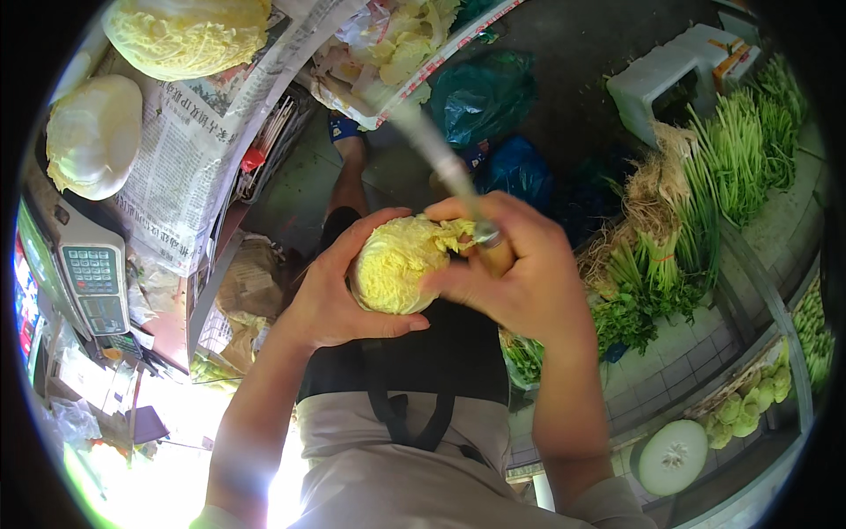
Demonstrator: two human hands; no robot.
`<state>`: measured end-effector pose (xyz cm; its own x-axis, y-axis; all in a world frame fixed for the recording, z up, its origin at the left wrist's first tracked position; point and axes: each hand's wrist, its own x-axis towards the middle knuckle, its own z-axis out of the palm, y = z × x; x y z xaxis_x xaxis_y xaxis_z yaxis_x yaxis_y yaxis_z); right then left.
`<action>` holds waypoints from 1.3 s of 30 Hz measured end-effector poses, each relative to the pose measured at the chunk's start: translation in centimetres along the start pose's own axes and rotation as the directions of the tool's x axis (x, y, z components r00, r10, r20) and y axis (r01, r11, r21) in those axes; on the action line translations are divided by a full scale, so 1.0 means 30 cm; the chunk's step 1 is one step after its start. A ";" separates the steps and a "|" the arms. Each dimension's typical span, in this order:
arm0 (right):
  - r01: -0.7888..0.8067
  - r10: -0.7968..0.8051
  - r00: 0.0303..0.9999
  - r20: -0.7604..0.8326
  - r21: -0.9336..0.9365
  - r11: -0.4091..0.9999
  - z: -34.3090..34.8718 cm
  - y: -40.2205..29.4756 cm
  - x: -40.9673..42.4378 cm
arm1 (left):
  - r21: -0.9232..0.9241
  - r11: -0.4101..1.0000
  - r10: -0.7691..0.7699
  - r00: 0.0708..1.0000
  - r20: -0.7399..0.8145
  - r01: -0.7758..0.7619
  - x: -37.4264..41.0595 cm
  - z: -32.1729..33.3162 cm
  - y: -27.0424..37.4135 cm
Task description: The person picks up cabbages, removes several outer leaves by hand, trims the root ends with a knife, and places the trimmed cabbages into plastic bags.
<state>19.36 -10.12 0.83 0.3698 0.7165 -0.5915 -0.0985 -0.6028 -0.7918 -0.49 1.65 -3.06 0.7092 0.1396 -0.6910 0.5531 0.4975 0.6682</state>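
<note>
My left hand (344, 284) cups a napa cabbage (398, 268) from the left, its yellow leafy end facing up at me. On the other side, my right hand (522, 264) grips the wooden handle (496, 254) of a knife. The knife's blade (439, 155) points away from me and is blurred. Between the right fingers and the cabbage runs a torn, crumpled strip of yellow leaf (459, 233). The right thumb rests against or very close to the cabbage's edge.
Two napa cabbages (96, 135) lie on newspaper (178, 145) at left, near a weighing scale (92, 284). Ahead stands a container of leaf scraps (403, 46) beside a green plastic bag (486, 96). Bundled greens (654, 264), a white stool (674, 73) and a cut winter melon (673, 456) are at right.
</note>
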 end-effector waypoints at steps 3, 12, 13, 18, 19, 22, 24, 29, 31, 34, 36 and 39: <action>0.142 -0.125 0.985 0.118 -0.153 0.978 -0.007 0.022 0.003 | 0.028 1.000 -0.010 1.000 0.017 0.010 -0.004 -0.013 -0.017; 0.296 -0.240 0.945 0.221 -0.273 0.915 0.020 0.066 0.057 | -0.075 0.984 -0.153 0.985 0.083 0.159 -0.027 -0.036 -0.040; 0.289 -0.235 0.947 0.219 -0.264 0.920 0.021 0.060 0.061 | -0.134 0.975 -0.168 0.982 0.087 0.179 -0.029 -0.032 -0.028; 0.215 -0.209 0.975 0.072 -0.090 0.973 0.039 0.067 0.063 | -0.242 0.963 -0.107 0.991 0.077 0.122 -0.028 -0.024 -0.038; 0.136 -0.134 0.989 0.059 -0.039 0.990 0.037 0.047 0.056 | -0.264 0.959 -0.089 0.994 0.065 0.103 -0.028 -0.021 -0.042; -0.078 0.100 0.993 -0.069 0.265 0.961 0.048 0.026 0.042 | -0.303 0.953 0.002 0.999 0.038 0.010 -0.023 -0.012 -0.032; -0.025 0.145 0.976 -0.164 0.574 0.818 0.033 0.025 0.063 | -0.270 0.961 0.061 0.998 0.015 -0.055 -0.025 -0.013 -0.037; 0.158 0.097 0.936 -0.339 0.648 0.745 -0.086 -0.007 0.248 | -0.159 0.976 0.133 0.987 -0.093 -0.147 -0.054 -0.007 -0.098; 0.096 0.073 0.970 -0.232 0.641 0.761 -0.068 0.021 0.309 | -0.028 0.966 0.248 0.957 -0.152 -0.255 -0.054 0.001 -0.127; -0.044 0.153 0.929 -0.338 0.307 0.951 0.011 0.075 0.291 | 0.120 0.924 0.381 0.905 -0.188 -0.364 -0.046 0.002 -0.135; -0.209 0.279 0.935 -0.220 0.294 0.933 0.049 0.072 0.216 | 0.199 0.896 0.432 0.884 -0.178 -0.398 -0.042 -0.008 -0.138; -0.292 0.329 0.942 -0.068 0.324 0.900 0.084 0.056 0.079 | 0.279 0.873 0.449 0.882 -0.143 -0.399 -0.041 -0.029 -0.138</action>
<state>17.75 -8.54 -2.28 0.3783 0.4525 -0.8075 -0.4954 -0.6379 -0.5896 -4.03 0.17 -5.21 0.8113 0.4693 -0.3487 0.3216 0.1398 0.9365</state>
